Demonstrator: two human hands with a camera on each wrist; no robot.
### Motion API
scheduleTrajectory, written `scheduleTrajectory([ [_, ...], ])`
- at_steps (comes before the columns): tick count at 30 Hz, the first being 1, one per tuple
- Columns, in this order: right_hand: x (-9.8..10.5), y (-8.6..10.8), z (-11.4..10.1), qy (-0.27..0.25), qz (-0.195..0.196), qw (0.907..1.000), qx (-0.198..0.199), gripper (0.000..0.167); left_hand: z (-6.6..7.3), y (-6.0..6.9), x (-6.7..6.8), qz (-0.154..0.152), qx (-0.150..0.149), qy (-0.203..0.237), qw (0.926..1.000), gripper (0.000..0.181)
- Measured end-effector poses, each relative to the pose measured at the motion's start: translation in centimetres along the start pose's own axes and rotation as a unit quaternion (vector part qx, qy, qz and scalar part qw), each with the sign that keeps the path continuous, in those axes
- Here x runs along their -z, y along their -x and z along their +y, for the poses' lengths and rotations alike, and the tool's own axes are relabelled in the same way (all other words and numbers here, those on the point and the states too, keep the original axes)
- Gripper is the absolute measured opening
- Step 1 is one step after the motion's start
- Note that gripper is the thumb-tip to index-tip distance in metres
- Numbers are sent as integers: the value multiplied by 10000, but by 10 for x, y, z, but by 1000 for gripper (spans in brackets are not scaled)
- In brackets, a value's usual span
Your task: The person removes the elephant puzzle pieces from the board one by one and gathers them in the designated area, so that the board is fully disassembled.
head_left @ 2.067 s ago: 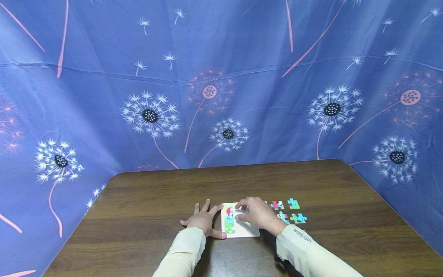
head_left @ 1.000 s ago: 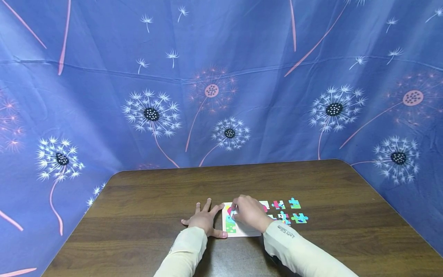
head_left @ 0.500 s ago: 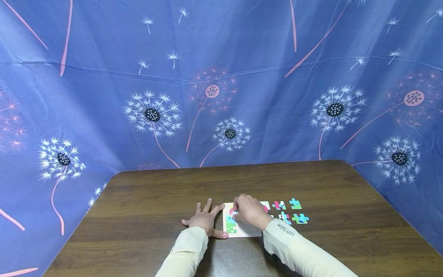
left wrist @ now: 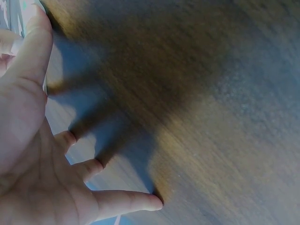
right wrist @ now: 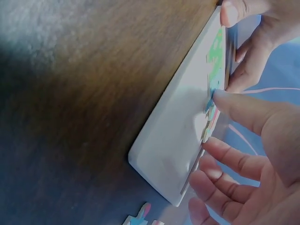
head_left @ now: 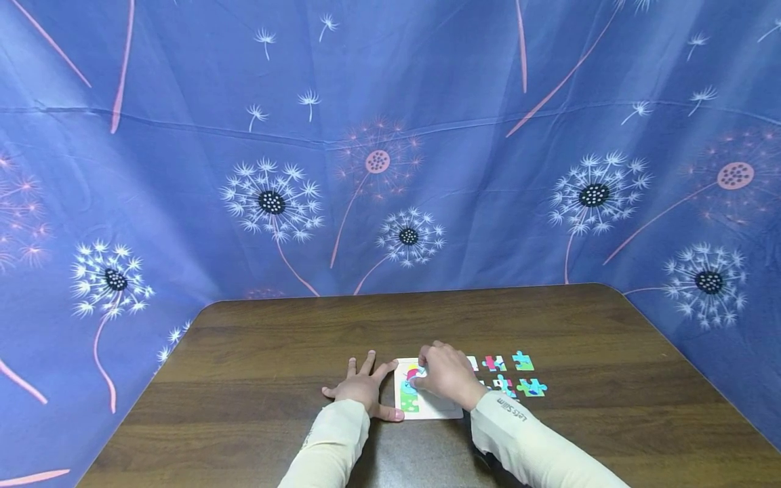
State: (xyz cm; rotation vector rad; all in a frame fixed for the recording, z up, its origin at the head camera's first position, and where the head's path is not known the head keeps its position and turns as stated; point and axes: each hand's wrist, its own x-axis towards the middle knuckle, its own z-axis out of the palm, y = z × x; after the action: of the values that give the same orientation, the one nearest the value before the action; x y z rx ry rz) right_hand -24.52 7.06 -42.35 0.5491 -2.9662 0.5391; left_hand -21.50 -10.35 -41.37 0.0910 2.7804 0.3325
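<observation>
A white puzzle board [head_left: 441, 408] lies on the table, with joined colourful pieces [head_left: 410, 402] along its left side, green at the bottom and a red-and-yellow picture above. My left hand [head_left: 358, 390] rests spread on the table, thumb and index fingertip touching the board's left edge. Over the board, my right hand [head_left: 450, 374] pinches a small puzzle piece [right wrist: 210, 106] between thumb and index finger, beside the joined pieces. The fingers mostly cover that piece. In the right wrist view, the rest of the white board [right wrist: 168, 131] is bare.
Several loose puzzle pieces lie right of the board, among them a red one [head_left: 493, 363], a green-and-blue one [head_left: 523, 360] and another [head_left: 532, 388]. Some are partly hidden behind my right hand. A blue dandelion-print cloth [head_left: 476, 203] hangs behind the wooden table [head_left: 293, 339].
My right hand moved left onto the joined pieces, fingers closing together, then shifted slightly back right. The left hand keeps its place at the board's edge. The view has drifted a little.
</observation>
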Motion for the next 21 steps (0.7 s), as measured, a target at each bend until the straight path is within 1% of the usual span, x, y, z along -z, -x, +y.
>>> scheduleTrajectory([
  [7, 0, 0, -1, -166, -6, 9999, 44, 28, 0, 1, 0, -23, -4, 4, 10000, 94],
  [13, 1, 0, -1, -494, -50, 9987, -104, 28, 1, 3, 1, -47, 3, 35, 10000, 94],
  [18, 2, 0, 4, -732, 56, 9973, 39, 27, 1, 4, 1, -12, 5, 46, 10000, 94],
  [21, 2, 2, 7, -772, 160, 9967, 171, 27, 1, 4, 2, -15, 4, 54, 10000, 94],
])
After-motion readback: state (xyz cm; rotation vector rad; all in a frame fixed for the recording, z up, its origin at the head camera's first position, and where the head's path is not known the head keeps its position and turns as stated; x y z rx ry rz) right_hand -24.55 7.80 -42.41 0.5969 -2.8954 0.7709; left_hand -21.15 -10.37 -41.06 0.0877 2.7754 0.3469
